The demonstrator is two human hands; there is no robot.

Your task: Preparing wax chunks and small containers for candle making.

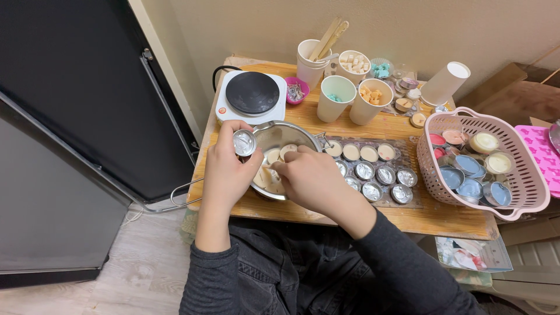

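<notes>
Right hand (312, 179) curled over steel pot (291, 137) of pale wax pieces, small foil cup (244, 142) pinched in left hand (226, 169), hotplate (252, 94) behind, pink basket (525, 169) alongside.

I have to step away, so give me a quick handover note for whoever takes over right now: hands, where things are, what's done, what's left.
Left hand holds an empty small metal cup over the steel pot.
Right hand reaches into the pot, fingers among the pale wax discs.
Done: several discs already lie in the pot; two rows of emptied cups sit on the tray.
Left: four filled cups in the tray's back row. More filled cups sit in the pink basket. The hot plate stands bare behind the pot.
</notes>
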